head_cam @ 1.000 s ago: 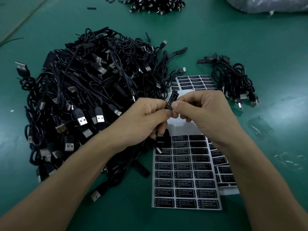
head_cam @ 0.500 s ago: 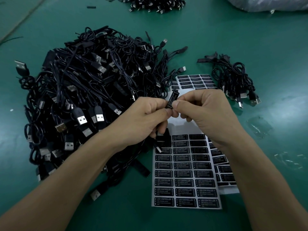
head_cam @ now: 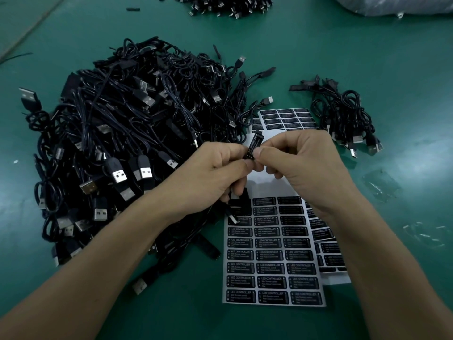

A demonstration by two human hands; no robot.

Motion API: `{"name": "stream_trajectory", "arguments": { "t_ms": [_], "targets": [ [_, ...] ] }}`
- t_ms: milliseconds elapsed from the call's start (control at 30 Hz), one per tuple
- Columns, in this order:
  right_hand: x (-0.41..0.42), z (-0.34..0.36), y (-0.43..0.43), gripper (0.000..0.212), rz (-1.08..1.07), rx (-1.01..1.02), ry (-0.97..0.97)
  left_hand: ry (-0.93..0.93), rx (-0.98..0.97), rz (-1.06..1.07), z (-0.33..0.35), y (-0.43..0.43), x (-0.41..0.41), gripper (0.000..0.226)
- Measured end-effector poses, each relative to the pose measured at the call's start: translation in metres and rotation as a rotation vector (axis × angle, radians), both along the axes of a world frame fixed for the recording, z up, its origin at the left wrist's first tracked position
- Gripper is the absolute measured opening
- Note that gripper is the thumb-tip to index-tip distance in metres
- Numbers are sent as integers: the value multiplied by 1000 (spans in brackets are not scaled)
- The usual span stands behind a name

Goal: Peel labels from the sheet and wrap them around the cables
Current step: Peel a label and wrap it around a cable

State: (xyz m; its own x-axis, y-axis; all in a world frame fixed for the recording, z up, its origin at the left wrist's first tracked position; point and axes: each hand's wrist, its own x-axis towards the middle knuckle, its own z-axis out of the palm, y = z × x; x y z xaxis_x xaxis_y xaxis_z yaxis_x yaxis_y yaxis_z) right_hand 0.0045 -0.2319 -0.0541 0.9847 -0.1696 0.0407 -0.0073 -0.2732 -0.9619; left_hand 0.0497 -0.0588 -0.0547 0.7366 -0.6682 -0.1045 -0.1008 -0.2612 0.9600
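Note:
My left hand [head_cam: 215,173] and my right hand [head_cam: 304,165] meet above the label sheet [head_cam: 272,273]. Between their fingertips sits a small black controller piece of a cable [head_cam: 253,144] with a black "LED CONTROLLER" label on it. My left hand grips the cable, whose plug end [head_cam: 232,217] hangs below the palm. My right thumb and forefinger pinch the labelled piece. The sheet holds rows of black labels; its upper rows are bare white backing.
A large heap of black USB cables [head_cam: 127,148] lies left of the hands. A smaller bunch of cables [head_cam: 343,114] lies at the right. More label sheets [head_cam: 286,117] lie under and beyond the hands. Another cable pile [head_cam: 228,4] and a plastic bag [head_cam: 402,4] sit far back.
The hands stay together in nearly the same place; the fingers have shifted slightly on the labelled piece. Nothing else has moved.

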Motion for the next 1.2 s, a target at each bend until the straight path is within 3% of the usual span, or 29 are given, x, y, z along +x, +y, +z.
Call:
{"name": "stream_trajectory", "arguments": {
  "t_ms": [433, 600, 867, 1200],
  "targets": [
    [-5, 3, 3, 10, -46, -69, -29, -84, -3, 66, -2, -2, -2, 36],
    [-3, 0, -3, 43, -138, -165, -66, -90, -19, 120, -2, -2, -1, 36],
    [1, -2, 1, 14, -4, -11, -106, -80, 43, 68, 1, -2, -3, 37],
    [0, -3, 2, 20, 53, 36, -84, -182, 74, 97, 3, -2, -3, 43]
  ]
}}
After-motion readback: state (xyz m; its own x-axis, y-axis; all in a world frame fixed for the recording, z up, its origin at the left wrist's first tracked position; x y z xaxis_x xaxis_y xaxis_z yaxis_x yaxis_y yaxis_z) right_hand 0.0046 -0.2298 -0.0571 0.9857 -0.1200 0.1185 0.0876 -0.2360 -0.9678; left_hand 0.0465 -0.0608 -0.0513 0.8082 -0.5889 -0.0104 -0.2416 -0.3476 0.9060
